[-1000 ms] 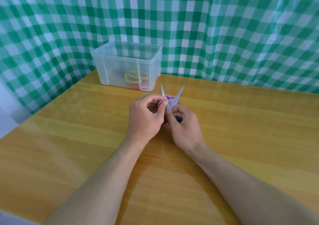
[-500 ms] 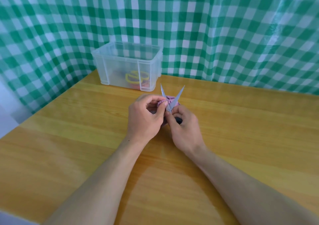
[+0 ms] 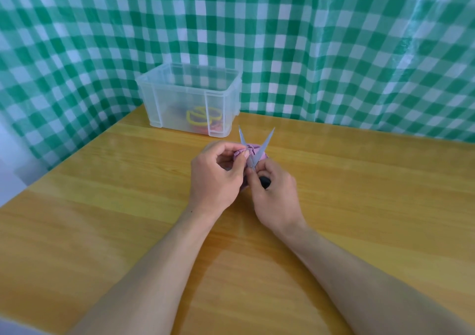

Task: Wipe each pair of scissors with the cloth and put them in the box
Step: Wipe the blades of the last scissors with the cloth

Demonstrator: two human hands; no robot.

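My right hand point(image 3: 276, 195) gripped the scissors point(image 3: 265, 144) by their dark handle over the table point(image 3: 128, 206), blades spread in a V and pointing away from me. My left hand point(image 3: 216, 177) pinched the purple cloth point(image 3: 253, 148) against the left blade. The clear box point(image 3: 180, 113) stood just beyond, yellow and red shapes showing inside.

Over the last second almost nothing has changed. The tips of the scissors point(image 3: 264, 147), above the right hand's point(image 3: 276, 195) grip, stand perhaps a trace wider apart. The left hand point(image 3: 214, 180), pinching the cloth point(image 3: 254, 149), shows no clear shift.
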